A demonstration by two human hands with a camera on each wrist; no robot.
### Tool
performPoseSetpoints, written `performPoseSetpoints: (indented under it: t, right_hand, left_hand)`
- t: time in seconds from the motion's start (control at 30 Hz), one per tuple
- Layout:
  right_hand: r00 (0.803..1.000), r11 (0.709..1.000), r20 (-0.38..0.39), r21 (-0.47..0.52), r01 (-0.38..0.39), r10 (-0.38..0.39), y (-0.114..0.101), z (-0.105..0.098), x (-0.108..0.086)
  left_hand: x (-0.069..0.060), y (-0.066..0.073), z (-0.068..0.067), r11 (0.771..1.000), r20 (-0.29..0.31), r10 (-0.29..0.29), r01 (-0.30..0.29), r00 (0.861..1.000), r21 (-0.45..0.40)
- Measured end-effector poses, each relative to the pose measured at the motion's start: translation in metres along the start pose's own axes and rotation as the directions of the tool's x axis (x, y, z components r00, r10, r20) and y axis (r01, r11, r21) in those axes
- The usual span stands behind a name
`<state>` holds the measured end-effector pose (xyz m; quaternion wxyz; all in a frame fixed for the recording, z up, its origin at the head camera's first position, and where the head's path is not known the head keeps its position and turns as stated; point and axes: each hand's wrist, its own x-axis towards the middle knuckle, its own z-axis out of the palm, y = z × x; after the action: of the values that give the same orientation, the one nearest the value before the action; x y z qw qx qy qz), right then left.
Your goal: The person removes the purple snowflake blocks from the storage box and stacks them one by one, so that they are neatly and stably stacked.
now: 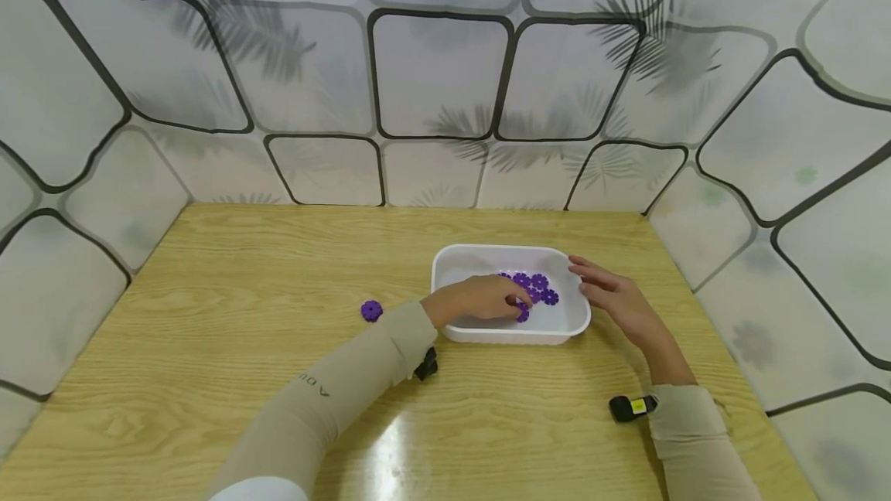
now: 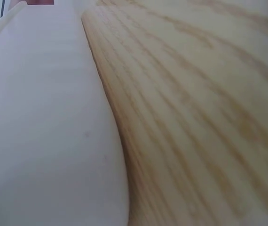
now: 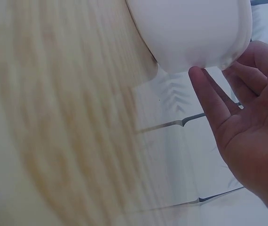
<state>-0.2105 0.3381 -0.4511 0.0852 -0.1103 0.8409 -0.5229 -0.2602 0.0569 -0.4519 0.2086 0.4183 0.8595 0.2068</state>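
A white plastic tray (image 1: pixel 473 257) stands on the table, with several purple flower-shaped discs (image 1: pixel 539 281) inside it. My left hand (image 1: pixel 483 298) reaches over the tray's left side, its fingers bent down among the discs. Whether it pinches one of them cannot be made out. In the left wrist view only the tray's outer wall (image 2: pixel 54 117) and the table show, not the fingers. At the tray's right end, my right hand (image 1: pixel 619 304) touches the wall with extended fingers (image 3: pixel 209 96). One more purple disc (image 1: pixel 372 311) lies on the table left of the tray.
The wood-grain table (image 1: pixel 278 269) meets a patterned wall covering (image 1: pixel 445 76) at the back and on both sides. A black wrist device (image 1: pixel 629 408) sits by the right sleeve, and another (image 1: pixel 427 364) hangs under the left wrist.
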Motion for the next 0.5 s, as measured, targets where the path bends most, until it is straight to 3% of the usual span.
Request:
performPoseSetpoints:
  t: [0.13, 0.27, 0.5]
  right_hand:
    - [1.0, 1.0, 0.002, -0.015, -0.007, 0.007, -0.0017, 0.0004, 0.0]
    - [1.0, 1.0, 0.002, -0.027, -0.015, 0.015, -0.0026, 0.0003, -0.0005]
    - [1.0, 0.999, 0.004, -0.043, -0.015, 0.015, -0.0008, 0.0003, -0.0005]
  left_hand:
    - [0.0026, -0.0033, 0.0005, 1.0, 0.022, 0.009, -0.009, 1.0, 0.0]
    - [0.0029, -0.0021, -0.0008, 1.0, 0.049, -0.019, 0.02, 0.999, -0.01]
    - [0.0007, 0.0016, -0.0011, 0.999, 0.047, -0.044, 0.044, 0.998, 0.006]
